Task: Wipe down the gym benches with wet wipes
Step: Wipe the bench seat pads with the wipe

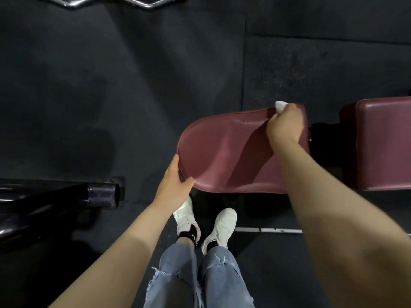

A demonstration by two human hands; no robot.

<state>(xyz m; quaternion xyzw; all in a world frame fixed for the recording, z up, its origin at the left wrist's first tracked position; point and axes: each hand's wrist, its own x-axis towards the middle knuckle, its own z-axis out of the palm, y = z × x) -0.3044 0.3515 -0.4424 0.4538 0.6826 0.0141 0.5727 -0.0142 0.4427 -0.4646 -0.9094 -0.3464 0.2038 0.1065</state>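
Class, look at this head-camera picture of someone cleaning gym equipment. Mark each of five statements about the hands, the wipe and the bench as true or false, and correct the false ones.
1. The right hand holds a white wipe at the far edge of the maroon seat pad. True.
2. The left hand holds a second wipe. False: it holds no wipe and rests on the seat pad's rounded near edge.
3. The seat pad is blue. False: it is maroon.
4. A second maroon pad sits to the right of the seat pad. True.
5. The person wears black boots. False: white sneakers show below the pad.
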